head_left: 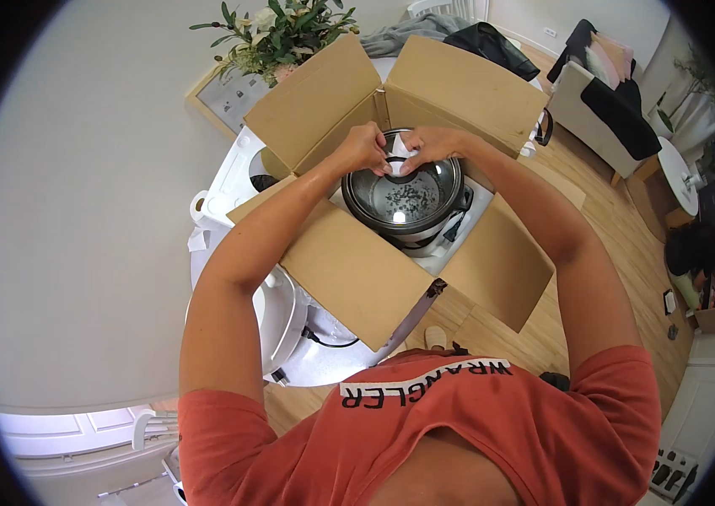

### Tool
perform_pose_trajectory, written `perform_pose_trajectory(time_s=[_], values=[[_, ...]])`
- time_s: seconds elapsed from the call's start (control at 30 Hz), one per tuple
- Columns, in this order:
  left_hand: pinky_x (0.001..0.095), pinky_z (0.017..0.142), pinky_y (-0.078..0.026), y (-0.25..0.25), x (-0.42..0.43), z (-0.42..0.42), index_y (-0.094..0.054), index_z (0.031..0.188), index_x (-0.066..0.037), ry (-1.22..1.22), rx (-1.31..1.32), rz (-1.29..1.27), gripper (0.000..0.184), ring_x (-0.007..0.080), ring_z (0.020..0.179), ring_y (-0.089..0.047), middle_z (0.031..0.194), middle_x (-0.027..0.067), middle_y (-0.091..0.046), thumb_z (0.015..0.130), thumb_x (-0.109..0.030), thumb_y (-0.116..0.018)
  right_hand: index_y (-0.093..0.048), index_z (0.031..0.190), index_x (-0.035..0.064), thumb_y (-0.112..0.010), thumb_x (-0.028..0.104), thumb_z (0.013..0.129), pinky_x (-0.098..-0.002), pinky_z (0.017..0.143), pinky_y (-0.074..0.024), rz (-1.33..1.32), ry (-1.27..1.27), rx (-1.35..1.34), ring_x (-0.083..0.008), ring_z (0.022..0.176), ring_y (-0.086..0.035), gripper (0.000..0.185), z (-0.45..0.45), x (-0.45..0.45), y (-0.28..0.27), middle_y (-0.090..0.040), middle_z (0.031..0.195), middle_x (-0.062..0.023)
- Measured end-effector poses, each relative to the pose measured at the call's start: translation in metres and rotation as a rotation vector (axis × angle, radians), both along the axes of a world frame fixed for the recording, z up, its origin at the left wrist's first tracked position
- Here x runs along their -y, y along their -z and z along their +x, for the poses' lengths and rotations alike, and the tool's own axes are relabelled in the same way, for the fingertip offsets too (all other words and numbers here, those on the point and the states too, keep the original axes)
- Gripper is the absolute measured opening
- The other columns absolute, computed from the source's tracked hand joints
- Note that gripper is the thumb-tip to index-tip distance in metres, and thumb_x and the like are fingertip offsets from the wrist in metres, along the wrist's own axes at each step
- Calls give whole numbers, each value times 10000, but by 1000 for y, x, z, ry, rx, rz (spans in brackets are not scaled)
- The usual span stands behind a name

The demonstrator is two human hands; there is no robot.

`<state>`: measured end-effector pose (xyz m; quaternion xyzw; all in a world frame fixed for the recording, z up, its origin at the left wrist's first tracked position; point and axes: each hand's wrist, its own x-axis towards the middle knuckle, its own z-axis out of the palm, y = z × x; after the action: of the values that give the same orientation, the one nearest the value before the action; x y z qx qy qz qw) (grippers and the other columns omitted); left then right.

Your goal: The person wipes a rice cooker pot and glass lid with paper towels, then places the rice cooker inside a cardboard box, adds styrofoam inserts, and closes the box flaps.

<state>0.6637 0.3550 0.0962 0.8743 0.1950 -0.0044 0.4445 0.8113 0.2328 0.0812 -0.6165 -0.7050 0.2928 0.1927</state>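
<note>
A cooker with a dark-rimmed glass lid [400, 201] sits inside an open cardboard box [357, 266]. Dark specks show on or through the glass. At the lid's knob is a thin white piece of wrapping [400, 148], perhaps paper or foam. My left hand [363, 148] pinches it from the left, fingers closed. From the right, my right hand [432, 146] grips the same wrapping between thumb and fingers. The knob is partly hidden by the hands and the wrapping. A black side handle [464, 199] shows at the cooker's right, beside white packing in the box.
Box flaps spread outward on all sides above a white table [324, 367]. A white round appliance [277, 320] and a black cord [328, 341] lie at left front. Behind the box stand a flower arrangement [282, 38] and a frame [227, 101]. An armchair [602, 118] is at right.
</note>
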Motion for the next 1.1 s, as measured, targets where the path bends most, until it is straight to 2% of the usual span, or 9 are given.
perform_pose_trajectory(time_s=[0.2, 0.3, 0.37, 0.5, 0.67, 0.73, 0.83, 0.97, 1.1], values=[[295, 580, -556, -4, 12, -3, -454, 847, 49, 55, 84, 120, 369, 182, 679, -618, 753, 142, -598, 601, 71, -728, -614, 771, -34, -565, 395, 830, -290, 606, -380, 48, 86, -70, -174, 636, -479, 436, 7, -1, 8, -505, 685, -94], [284, 587, -543, 0, 6, 3, -474, 823, 29, 77, 76, 159, 341, 166, 677, -614, 742, 110, -600, 599, 64, -729, -608, 776, -40, -527, 351, 858, -316, 591, -398, 149, 191, 177, -215, 602, -502, 407, 10, 10, 6, -514, 655, -119], [291, 559, -559, 5, -2, 4, -495, 844, 52, 128, 17, -283, 324, 177, 666, -621, 743, 110, -598, 596, 95, -700, -608, 765, -36, -532, 324, 850, -334, 557, -402, 500, 379, 111, -238, 581, -516, 378, 8, 21, 7, -531, 657, -133], [267, 560, -542, 4, -5, 4, -554, 839, 33, 169, -19, -243, 246, 150, 650, -612, 725, 77, -602, 635, 77, -682, -574, 712, -35, -616, 253, 768, -354, 571, -414, 606, 593, 12, -303, 620, -545, 297, -20, 42, -23, -541, 649, -184], [221, 521, -462, 8, 3, 0, -638, 806, -20, 418, 80, 20, 141, 78, 601, -583, 681, 25, -636, 676, -7, -691, -574, 747, -9, -635, 176, 749, -340, 583, -433, 652, 291, 240, -260, 664, -544, 194, -62, 68, -8, -540, 726, -119], [222, 512, -458, 8, 4, 1, -639, 778, -19, 402, 74, 57, 128, 77, 575, -576, 661, 23, -632, 671, -37, -708, -588, 762, 2, -609, 128, 726, -351, 656, -459, 546, 51, 439, -269, 824, -531, 133, -65, 71, 8, -529, 859, -118], [229, 490, -455, 3, 7, 1, -642, 715, -13, 365, 62, 114, 162, 89, 528, -570, 616, 28, -619, 631, -95, -754, -610, 741, 25, -589, 62, 699, -330, 694, -496, 513, 84, 597, -246, 889, -510, 60, -69, 71, 15, -510, 836, -63], [237, 450, -448, 3, 8, -1, -647, 675, -10, 302, 47, 73, 193, 100, 477, -562, 581, 42, -609, 601, -127, -781, -609, 765, 2, -582, 66, 702, -356, 713, -466, 395, 164, 618, -283, 830, -546, 93, -50, 67, 11, -534, 840, -115], [260, 514, -457, -3, 13, 0, -630, 753, -8, 350, -100, 235, 262, 129, 550, -577, 647, 49, -622, 627, -183, -778, -579, 726, -20, -684, 65, 656, -301, 628, -445, 464, 398, 213, -242, 693, -554, 151, -17, 88, -10, -576, 735, -96]])
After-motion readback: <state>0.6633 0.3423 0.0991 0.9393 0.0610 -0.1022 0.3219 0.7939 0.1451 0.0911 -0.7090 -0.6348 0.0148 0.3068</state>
